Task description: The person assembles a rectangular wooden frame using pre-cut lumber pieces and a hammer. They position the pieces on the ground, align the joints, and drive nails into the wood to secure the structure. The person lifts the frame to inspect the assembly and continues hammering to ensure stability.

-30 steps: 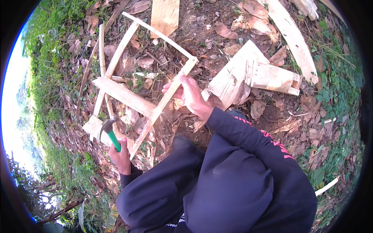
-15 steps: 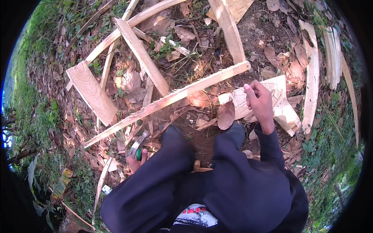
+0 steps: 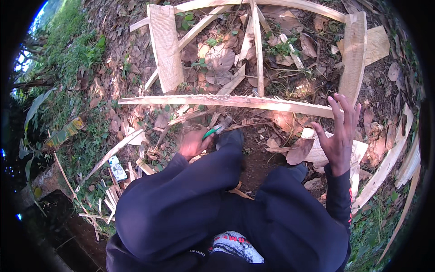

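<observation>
My left hand [image 3: 192, 143] is closed round the green handle of a hammer [image 3: 220, 127], its metal head pointing away beside my left shoe. My right hand [image 3: 340, 133] is raised with its fingers apart and nothing held in them. Its fingertips are close to the right end of a long rough-edged wooden strip [image 3: 217, 100]; whether they touch I cannot tell. This strip lies crosswise along the near side of a wooden frame, which has a left board [image 3: 165, 50], a right board [image 3: 354, 54], a thin middle piece [image 3: 257, 50] and a curved far strip [image 3: 267, 3].
Flat wood pieces and a dry leaf [image 3: 299, 152] lie by my right shoe. Long slats [image 3: 385, 158] rest at the right. Wood offcuts [image 3: 111, 195] and a small white packet [image 3: 117, 168] are at the left. Leaf litter and grass [image 3: 86, 54] surround the frame.
The view has turned, so the frame now sits more squarely ahead. My right hand has gone from curled fingers to spread ones near the strip's end. My left hand still holds the hammer.
</observation>
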